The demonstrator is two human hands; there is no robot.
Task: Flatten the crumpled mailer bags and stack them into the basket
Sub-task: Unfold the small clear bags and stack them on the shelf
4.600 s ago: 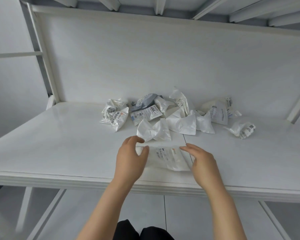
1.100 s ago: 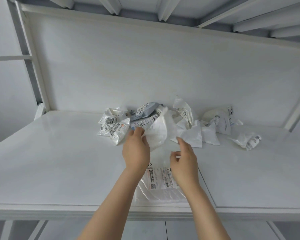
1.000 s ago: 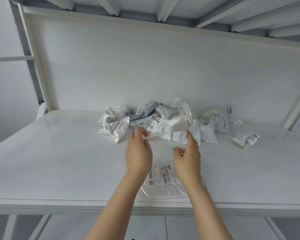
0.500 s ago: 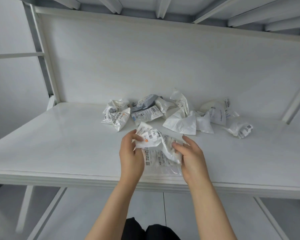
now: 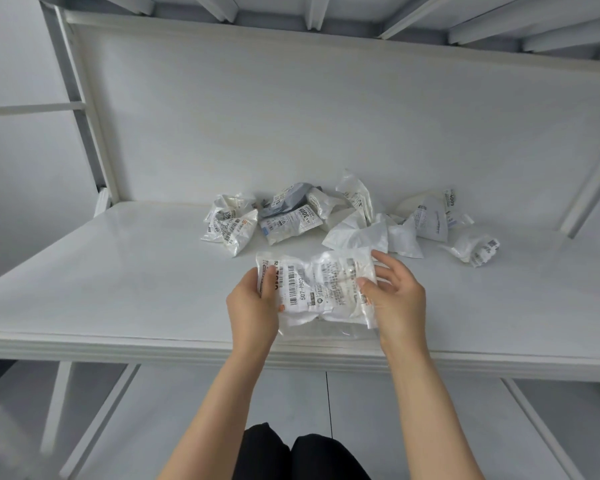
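Mailer bag, white and translucent plastic with printed barcode labels (image 5: 321,289), is held stretched sideways between both hands just above the white tabletop (image 5: 118,282), near that tabletop's front edge. In the head view it is mostly spread out but wrinkled, with a creased fold down its middle and glossy puckers along its lower rim. Its label side faces up, with the black barcodes and print turned sideways.

The left hand (image 5: 253,311) grips the bag's left edge, thumb on top over the label and fingers curled beneath. The right hand (image 5: 397,299) holds the right edge, thumb pressed on the face and fingers loosely spread behind the corner.

Under the held bag a flattened clear mailer bag (image 5: 326,332) lies on the tabletop at its front edge; only its lower strip shows.

Toward the back of the tabletop sits a heap of crumpled white mailer bags (image 5: 357,237) with labels, among them a crumpled grey plastic bag (image 5: 284,199). At the tabletop's back right, apart from the heap, lies a small balled white mailer bag (image 5: 475,247).
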